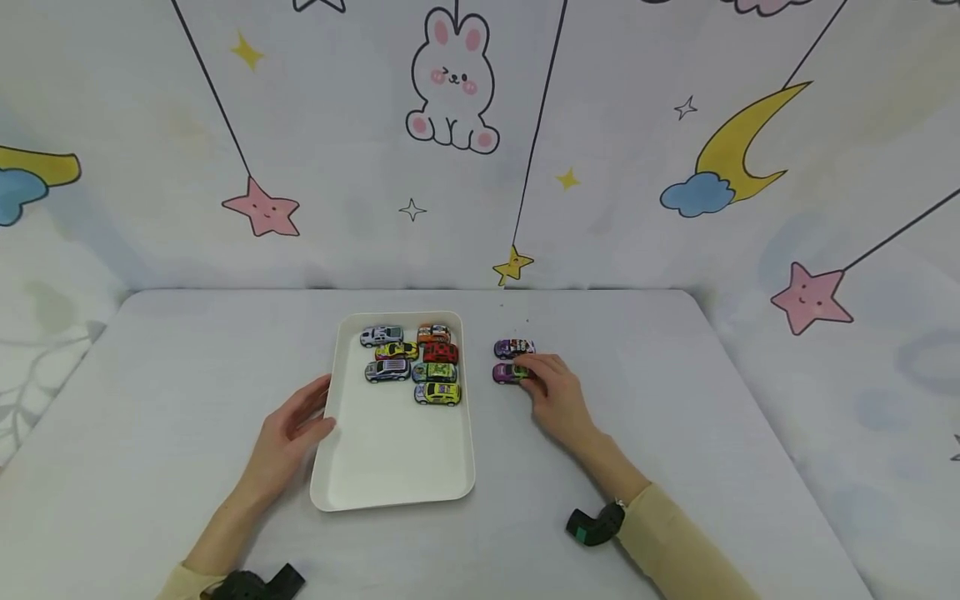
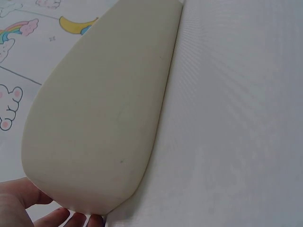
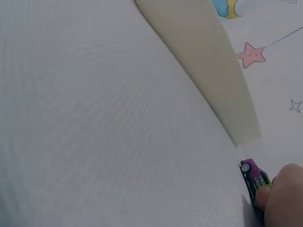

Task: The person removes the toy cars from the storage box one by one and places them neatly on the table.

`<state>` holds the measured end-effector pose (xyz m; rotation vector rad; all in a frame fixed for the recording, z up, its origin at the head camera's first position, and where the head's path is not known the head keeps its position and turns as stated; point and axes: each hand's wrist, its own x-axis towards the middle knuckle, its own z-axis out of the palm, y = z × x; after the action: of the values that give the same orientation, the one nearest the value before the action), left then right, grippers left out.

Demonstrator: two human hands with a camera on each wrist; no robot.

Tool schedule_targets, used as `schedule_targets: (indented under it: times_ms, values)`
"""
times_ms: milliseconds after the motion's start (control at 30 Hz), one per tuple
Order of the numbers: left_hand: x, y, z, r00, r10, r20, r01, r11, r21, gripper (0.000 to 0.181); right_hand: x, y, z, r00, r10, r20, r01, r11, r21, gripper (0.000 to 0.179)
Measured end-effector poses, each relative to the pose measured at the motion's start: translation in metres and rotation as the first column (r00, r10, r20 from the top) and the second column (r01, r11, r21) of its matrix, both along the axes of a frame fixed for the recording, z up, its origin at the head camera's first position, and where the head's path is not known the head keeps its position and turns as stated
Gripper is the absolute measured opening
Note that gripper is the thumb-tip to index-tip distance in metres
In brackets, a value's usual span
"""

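Note:
A purple and green toy car point(image 1: 507, 373) is between the thumb and fingers of my right hand point(image 1: 558, 400), to the right of the tray. The same toy car point(image 3: 255, 178) appears in the right wrist view, partly covered by the fingers. Just behind it stands a purple and white toy car point(image 1: 513, 347). My left hand point(image 1: 281, 437) holds the left side of a white tray point(image 1: 390, 487), thumb at the rim. In the left wrist view, fingers point(image 2: 54, 217) show at the tray's wall point(image 2: 94, 109). Several toy cars, including a red one point(image 1: 441, 353) and a yellow one point(image 1: 437, 393), sit in the tray's far half.
A white table point(image 1: 637, 358) lies under everything. Behind it hangs a backdrop point(image 1: 360, 125) printed with a rabbit, stars and moons. Each wrist wears a dark camera mount, one seen near the right sleeve point(image 1: 675, 542).

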<state>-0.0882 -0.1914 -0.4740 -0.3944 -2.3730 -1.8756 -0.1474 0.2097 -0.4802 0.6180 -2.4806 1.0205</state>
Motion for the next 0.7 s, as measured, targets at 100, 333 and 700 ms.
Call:
schedule_targets:
  times_ms: [100, 333, 700]
  values:
    - [-0.0008, -0.0017, -0.0006, 1.000, 0.001, 0.005, -0.001, 1.000, -0.008, 0.055, -0.0001, -0.0012, 0.0002, 1.000, -0.026, 0.003, 0.026, 0.999, -0.020, 0.034]
    - [0.0006, -0.0019, -0.0012, 1.000, 0.004, 0.021, -0.003, 1.000, -0.018, 0.054, -0.0017, -0.0026, -0.0008, 0.995, -0.065, -0.078, 0.060, 0.996, -0.067, 0.032]
    - [0.0005, -0.0009, -0.0003, 1.000, 0.003, 0.017, -0.002, 1.000, -0.014, 0.054, -0.0003, -0.0014, -0.0001, 0.987, -0.151, -0.059, 0.144, 0.984, -0.101, 0.028]
